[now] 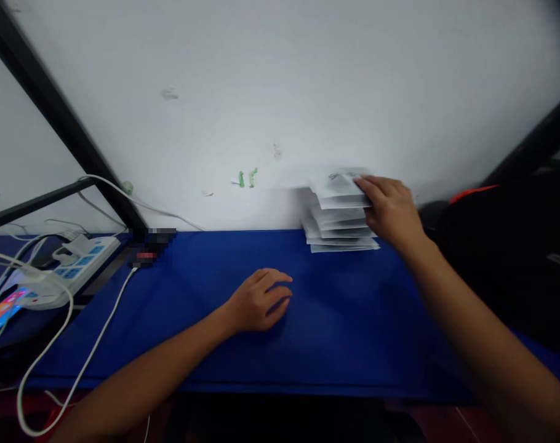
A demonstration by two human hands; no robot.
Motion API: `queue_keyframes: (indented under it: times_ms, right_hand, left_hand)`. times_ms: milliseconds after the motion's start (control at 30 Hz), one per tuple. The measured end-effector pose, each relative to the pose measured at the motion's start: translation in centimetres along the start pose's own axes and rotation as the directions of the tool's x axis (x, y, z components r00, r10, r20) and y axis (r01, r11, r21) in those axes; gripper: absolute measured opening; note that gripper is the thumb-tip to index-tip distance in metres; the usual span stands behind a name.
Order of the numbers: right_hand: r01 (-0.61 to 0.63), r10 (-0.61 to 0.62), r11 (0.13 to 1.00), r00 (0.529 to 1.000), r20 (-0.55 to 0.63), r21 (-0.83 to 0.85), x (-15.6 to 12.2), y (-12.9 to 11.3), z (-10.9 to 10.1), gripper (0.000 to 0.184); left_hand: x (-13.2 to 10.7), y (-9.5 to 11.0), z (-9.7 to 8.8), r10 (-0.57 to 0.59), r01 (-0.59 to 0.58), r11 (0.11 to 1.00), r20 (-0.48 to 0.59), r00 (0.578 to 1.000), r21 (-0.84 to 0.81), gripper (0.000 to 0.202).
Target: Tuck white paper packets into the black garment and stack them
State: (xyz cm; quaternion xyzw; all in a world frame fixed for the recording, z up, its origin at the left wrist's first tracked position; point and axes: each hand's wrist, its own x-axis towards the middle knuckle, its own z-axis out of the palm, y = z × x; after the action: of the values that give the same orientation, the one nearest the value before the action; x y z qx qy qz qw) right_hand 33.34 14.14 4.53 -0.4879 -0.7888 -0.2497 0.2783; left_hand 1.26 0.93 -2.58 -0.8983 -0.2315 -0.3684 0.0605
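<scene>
A stack of flat white packets [342,237] stands on the blue tabletop close to the wall, its edges uneven and partly blurred. On the top packet [338,191], which has a dark mark on its face, my right hand [391,206] grips the right edge between thumb and fingers. Whether that packet is lifted off the pile or rests on it, I cannot tell. My left hand [261,301] lies on the tabletop in front of the stack, fingers apart and slightly bent, holding nothing.
A white power strip [84,264] with cables and a lit phone [5,311] are at the left. A white cord [107,332] hangs over the table's front edge. Black frame posts flank the table, and a black bag-like object [511,246] fills the right side.
</scene>
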Motion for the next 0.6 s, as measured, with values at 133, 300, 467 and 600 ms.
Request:
queue_keyframes:
  times_ms: [133,300,467,600]
  right_hand:
    - [-0.022,0.038,0.997,0.976,0.215,-0.075,-0.9,3.4,3.9,0.059]
    - [-0.046,0.076,0.992,0.962,0.264,-0.121,-2.1,4.1,5.6,0.064]
    - [-0.038,0.045,0.998,0.987,0.153,-0.047,-2.2,2.5,4.6,0.064]
    - [0.086,-0.091,0.977,0.996,0.014,0.196,-2.8,-2.4,3.5,0.058]
  left_hand:
    - [-0.8,-2.6,1.0,-0.279,0.293,0.956,0.255,0.926,-0.019,0.017]
    - [-1.4,-3.8,1.4,-0.411,0.439,0.899,0.370,0.833,0.009,0.021]
    - [-1.7,-4.2,1.8,-0.436,0.454,0.890,0.377,0.817,0.047,0.026]
    - [-1.7,-5.0,2.0,-0.458,0.459,0.883,0.403,0.792,0.101,0.038]
